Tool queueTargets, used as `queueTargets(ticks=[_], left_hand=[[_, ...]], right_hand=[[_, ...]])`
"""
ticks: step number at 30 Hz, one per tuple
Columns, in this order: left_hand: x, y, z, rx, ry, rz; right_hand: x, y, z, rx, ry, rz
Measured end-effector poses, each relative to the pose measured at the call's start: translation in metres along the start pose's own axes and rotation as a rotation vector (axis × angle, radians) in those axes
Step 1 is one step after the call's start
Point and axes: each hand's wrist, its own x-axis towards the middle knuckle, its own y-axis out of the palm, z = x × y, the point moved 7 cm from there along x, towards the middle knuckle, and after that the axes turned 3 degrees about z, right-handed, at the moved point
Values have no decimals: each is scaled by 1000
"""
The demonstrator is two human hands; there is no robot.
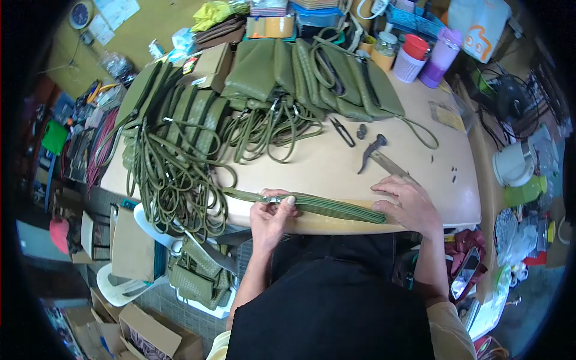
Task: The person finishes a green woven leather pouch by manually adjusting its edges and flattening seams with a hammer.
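Observation:
At the table's front edge my left hand (pixel 273 217) pinches the metal clasp end of a green strap bundle (pixel 336 207). The bundle lies to the right across a yellowish board (pixel 312 226). My right hand (pixel 409 203) is at the bundle's far end, fingers apart, the thumb close to the tip; whether it touches cannot be made out. Beyond the right hand lies a hammer (pixel 379 155) with a wooden handle. Black snips (pixel 343 132) and a small dark metal piece (pixel 361 131) rest further back.
Green woven pouches (pixel 258 72) with looped straps (pixel 174 174) cover the table's back and left. A red-lidded cup (pixel 411 59) and a purple bottle (pixel 441 57) stand at the back right. Cardboard boxes (pixel 150 330) and a white chair (pixel 120 287) are at lower left.

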Motion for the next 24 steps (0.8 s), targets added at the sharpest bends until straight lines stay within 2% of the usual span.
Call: queueTargets(ticks=[1,2,4,5,7,9,11,18,24], left_hand=[[0,2,-1,-21,24,-3],[0,2,-2,14,9,-26],[1,3,-3,17,25,-39],[1,3,-1,34,25,-45],[1,5,1,13,29,-52],[1,3,1,-5,40,-70],[2,3,4,-26,36,-61],[6,6,0,51,24,-68],[9,2,4,113,-15,-76]], right_hand=[[-8,-1,-10,202,82,-33],[-15,7,-17,199,97,-43],[-25,22,-29,610,124,-159],[-27,22,-25,611,136,-167],[-26,38,-20,799,350,-51],[-24,46,-26,839,370,-52],[-18,43,-31,869,100,-223],[-8,52,-42,980,154,-276],[-4,58,-43,992,115,-274]])
